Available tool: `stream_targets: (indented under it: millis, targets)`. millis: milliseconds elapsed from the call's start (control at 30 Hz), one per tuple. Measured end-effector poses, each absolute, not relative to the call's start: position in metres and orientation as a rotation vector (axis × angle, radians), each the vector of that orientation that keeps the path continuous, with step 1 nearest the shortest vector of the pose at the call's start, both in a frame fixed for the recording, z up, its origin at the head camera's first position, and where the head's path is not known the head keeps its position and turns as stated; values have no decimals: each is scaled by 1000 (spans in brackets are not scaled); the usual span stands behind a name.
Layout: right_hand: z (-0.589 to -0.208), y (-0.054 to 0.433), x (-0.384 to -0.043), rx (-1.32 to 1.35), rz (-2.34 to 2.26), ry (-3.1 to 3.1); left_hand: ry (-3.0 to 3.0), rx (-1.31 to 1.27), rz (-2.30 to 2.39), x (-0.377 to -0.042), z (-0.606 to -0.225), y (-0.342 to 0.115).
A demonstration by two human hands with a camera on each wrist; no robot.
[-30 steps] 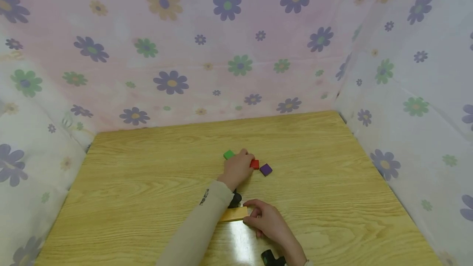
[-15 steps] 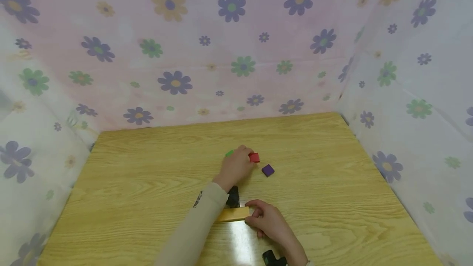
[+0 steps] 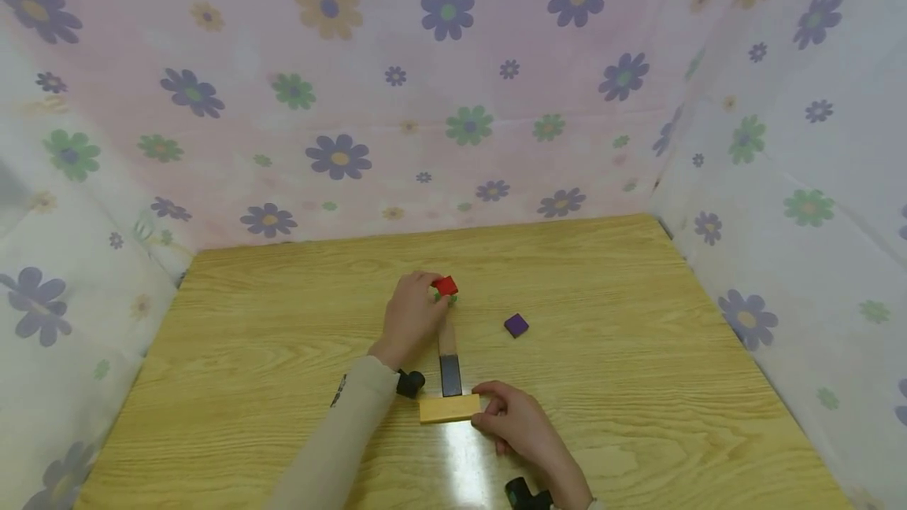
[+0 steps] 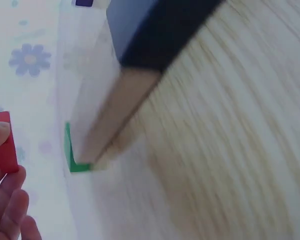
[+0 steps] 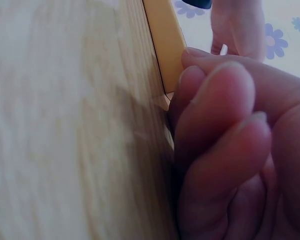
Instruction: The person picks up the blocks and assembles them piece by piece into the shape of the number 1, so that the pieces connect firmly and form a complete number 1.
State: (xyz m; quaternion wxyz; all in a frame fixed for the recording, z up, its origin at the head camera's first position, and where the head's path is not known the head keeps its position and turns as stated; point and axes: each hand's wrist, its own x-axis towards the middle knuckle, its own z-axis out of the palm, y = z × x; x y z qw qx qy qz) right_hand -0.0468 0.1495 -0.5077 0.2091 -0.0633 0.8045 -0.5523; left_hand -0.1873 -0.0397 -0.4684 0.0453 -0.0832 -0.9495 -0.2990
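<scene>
My left hand (image 3: 412, 313) pinches a thin red square block (image 3: 448, 286) between thumb and fingers. In the head view it overlaps a green block (image 3: 454, 300), mostly hidden there, and the left wrist view shows a gap between red and green (image 4: 80, 167). A plain wooden block (image 3: 447, 341) runs from the green one down to a black block (image 3: 450, 376), whose near end meets a long yellow block (image 3: 446, 409) lying crosswise. At the yellow block's right end, my right hand (image 3: 520, 425) holds it with thumb and index finger; its other fingers are curled below.
A purple square block (image 3: 516, 325) lies alone to the right of the row. Flowered cloth walls (image 3: 468, 179) rise behind and beside the wooden table (image 3: 283, 321). Black wrist cameras (image 3: 409, 384) sit at both wrists.
My left hand has lifted the red block and carried it leftward, over the green block. The wooden and black blocks have come into view. My right hand stays at the yellow block.
</scene>
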Motion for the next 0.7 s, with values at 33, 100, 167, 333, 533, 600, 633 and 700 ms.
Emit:
stream_targets:
  millis: [33, 100, 167, 333, 533, 600, 633, 700]
  targets:
    - [-507, 149, -47, -177, -1534, 2241, -2883, -234, -941, -188, -469, -43]
    - [-508, 149, -47, -178, -1532, 2243, -2848, -188, -1011, -189, -472, -50]
    - [-509, 149, -48, -182, -1535, 2242, -2820, -136, -1077, -190, -476, -57]
    - [-509, 149, -48, -189, -1546, 2241, -2790, -12, -1194, -191, -490, -70]
    - [-507, 148, -47, -168, -1531, 2241, -2759, 63, -1404, -191, -506, -81]
    - [-505, 147, -47, -170, -1531, 2243, -2747, 84, -1487, -191, -509, -83]
    - [-504, 147, -47, -169, -1528, 2244, -2744, 85, -1520, -191, -510, -84]
    - [-493, 145, -45, -173, -1522, 2245, -2743, 82, -1559, -191, -511, -84]
